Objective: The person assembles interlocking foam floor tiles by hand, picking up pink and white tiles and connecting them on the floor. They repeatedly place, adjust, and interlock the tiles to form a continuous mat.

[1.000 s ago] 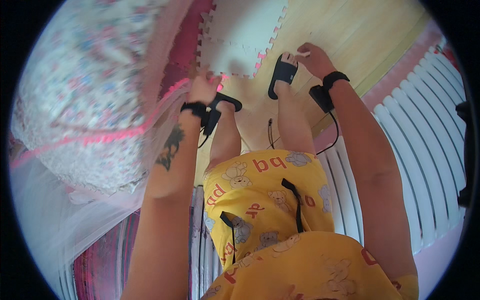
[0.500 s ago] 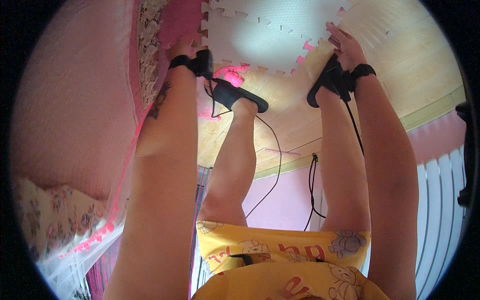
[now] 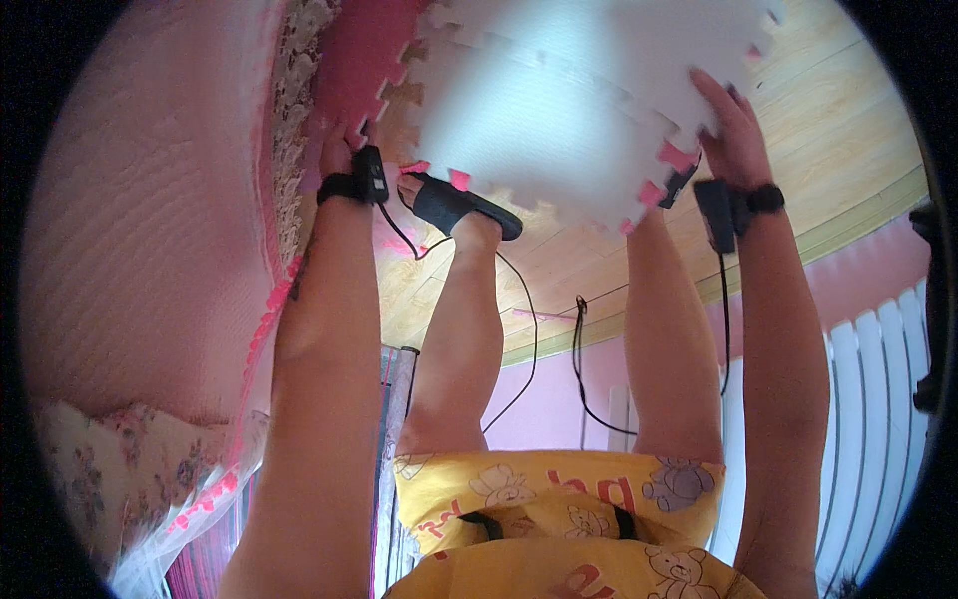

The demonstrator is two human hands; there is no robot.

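A white and pink interlocking foam mat (image 3: 539, 110) with jigsaw edges is lifted off the floor, its near edge tilted up towards me. My right hand (image 3: 738, 140) grips its right edge, fingers over the top and the thumb side partly hidden. At the mat's pink left part (image 3: 364, 50), my left hand (image 3: 337, 155) holds the near edge; its fingers mostly disappear behind the foam. Each wrist wears a black strap with a small black box and a cable.
A pink quilted bed cover (image 3: 150, 230) with lace trim runs along the left. My left foot wears a black slipper (image 3: 449, 205); the mat hides most of the right one. Black cables (image 3: 535, 329) hang by my legs. A white radiator (image 3: 878, 379) stands at right, beside wooden flooring (image 3: 828, 130).
The mat has risen towards me and now covers most of my right slipper. My right hand has moved right and nearer with its edge. My left hand has shifted slightly left and nearer.
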